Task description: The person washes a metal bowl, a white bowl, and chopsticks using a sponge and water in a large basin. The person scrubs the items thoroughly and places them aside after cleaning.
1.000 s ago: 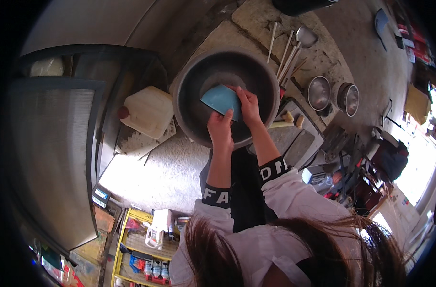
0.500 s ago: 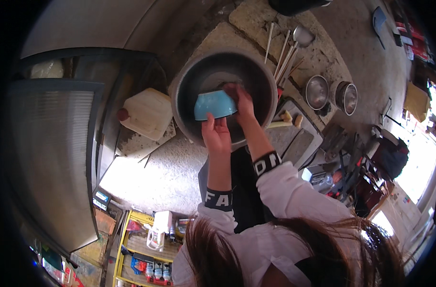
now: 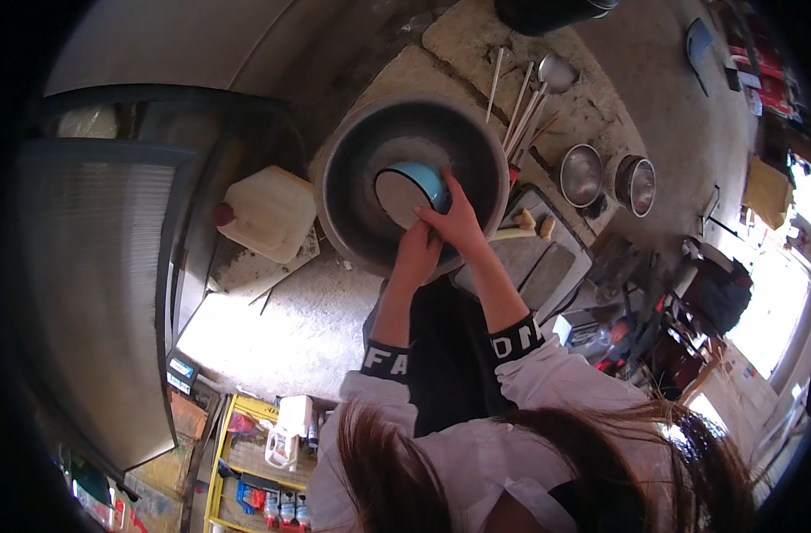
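Note:
A light blue bowl (image 3: 420,178) is tilted inside a large round grey basin (image 3: 341,218), its pale inside turned up toward me. My right hand (image 3: 459,218) grips the bowl's right side, fingers along the blue outside and thumb over the rim. My left hand (image 3: 418,252) is closed at the bowl's near rim, touching the right hand, with its fingertips mostly hidden. Whether water lies in the basin's dark bottom is hard to tell.
Left of the basin lies a whitish plastic jug (image 3: 270,213) with a red cap. Chopsticks (image 3: 521,120) and a ladle (image 3: 558,74) lie beyond it. Two metal bowls (image 3: 581,176) stand to the right. A tray (image 3: 561,266) holds yellowish food pieces. A yellow shelf (image 3: 254,453) holds bottles.
The blue bowl has turned from showing its outside to showing its inside, and sits slightly right. My left hand moved from its left side to the near rim, beside my right hand.

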`<state>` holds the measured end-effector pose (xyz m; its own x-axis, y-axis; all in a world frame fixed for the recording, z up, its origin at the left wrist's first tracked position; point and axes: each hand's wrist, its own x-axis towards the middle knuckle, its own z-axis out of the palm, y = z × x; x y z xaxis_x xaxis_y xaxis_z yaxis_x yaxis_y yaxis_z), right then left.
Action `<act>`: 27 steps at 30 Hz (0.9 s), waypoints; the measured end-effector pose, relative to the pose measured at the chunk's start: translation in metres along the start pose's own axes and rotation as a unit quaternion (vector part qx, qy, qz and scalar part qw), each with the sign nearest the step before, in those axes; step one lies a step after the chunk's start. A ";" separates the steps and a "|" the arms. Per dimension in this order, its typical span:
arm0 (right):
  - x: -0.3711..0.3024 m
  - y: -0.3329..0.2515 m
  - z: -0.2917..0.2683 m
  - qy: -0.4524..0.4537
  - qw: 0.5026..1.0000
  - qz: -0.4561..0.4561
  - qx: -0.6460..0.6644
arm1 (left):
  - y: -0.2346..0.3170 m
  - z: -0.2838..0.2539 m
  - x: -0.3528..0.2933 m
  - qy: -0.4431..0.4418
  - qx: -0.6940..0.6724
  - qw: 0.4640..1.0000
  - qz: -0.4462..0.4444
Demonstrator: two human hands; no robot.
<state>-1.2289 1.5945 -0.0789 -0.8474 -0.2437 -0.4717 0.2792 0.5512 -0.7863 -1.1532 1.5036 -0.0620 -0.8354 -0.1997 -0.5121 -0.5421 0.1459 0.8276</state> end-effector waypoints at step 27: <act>0.029 0.036 0.046 0.175 0.981 0.035 -0.077 | -0.052 0.015 0.057 0.254 -0.192 0.946 -0.061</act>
<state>-1.2230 1.5707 -0.1394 -0.9395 0.0736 -0.3344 0.2934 0.6766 -0.6754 -1.1742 1.4994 -0.1383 -0.5654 -0.6460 -0.5129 -0.4766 -0.2517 0.8423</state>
